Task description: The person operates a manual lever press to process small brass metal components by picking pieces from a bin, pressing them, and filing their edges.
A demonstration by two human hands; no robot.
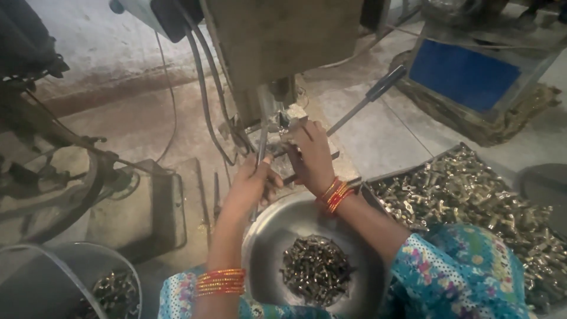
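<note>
Head view: left hand [251, 183] grips a thin metal lever [260, 155] while right hand [310, 155] pinches a small part at the press [277, 112]. Steel bowl [266, 236] holds a modest pile of dark pieces [316, 269]; a far larger brass heap [478, 201] lies right, suggesting much remains.

Pretty cramped at the machine [277, 53]: both hands are tucked under its head at 12 o'clock, with 2 cables [207, 88] hanging at 11 and a handle [378, 88] sticking out at 1. The steel bowl [266, 236] at 6 is open from above. The heap of brass parts [472, 195] blocks 3, the bucket [35, 283] sits at 8.
</note>
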